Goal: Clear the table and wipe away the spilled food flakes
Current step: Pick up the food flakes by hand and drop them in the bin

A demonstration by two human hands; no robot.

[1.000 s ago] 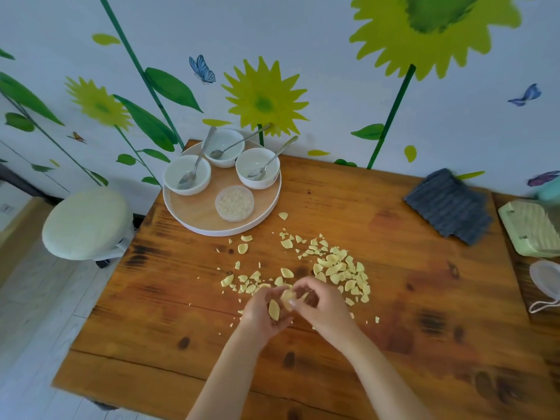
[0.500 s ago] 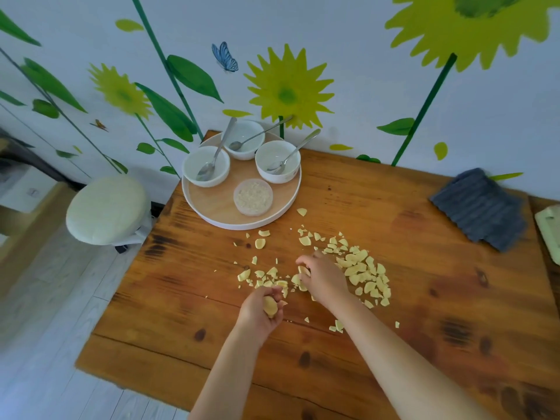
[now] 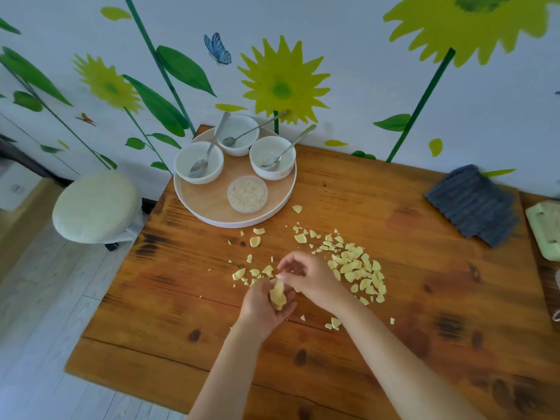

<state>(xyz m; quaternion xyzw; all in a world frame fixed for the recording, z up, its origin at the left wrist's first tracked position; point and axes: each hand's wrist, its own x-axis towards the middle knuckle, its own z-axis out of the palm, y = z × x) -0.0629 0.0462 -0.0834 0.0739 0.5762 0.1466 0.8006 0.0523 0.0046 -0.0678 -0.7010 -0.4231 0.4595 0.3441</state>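
Pale yellow food flakes (image 3: 357, 266) lie scattered over the middle of the wooden table (image 3: 424, 298). My left hand (image 3: 263, 307) is cupped palm-up and holds a small heap of flakes (image 3: 277, 294). My right hand (image 3: 309, 275) hovers just above it, fingertips pinched on a flake over the left palm. A round wooden tray (image 3: 218, 207) at the back left carries three white bowls (image 3: 272, 157) with spoons and a small clear cup of grains (image 3: 247, 194). A folded dark grey cloth (image 3: 472, 204) lies at the back right.
A round cream stool (image 3: 95, 206) stands left of the table. A pale green object (image 3: 545, 231) sits at the right edge. The painted wall runs right behind the table. Bare wood shows along the front and right of the table.
My right hand reached out to the flake pile, then came back to the left palm with a flake. The left hand stayed cupped. The view shifted closer and to the left.
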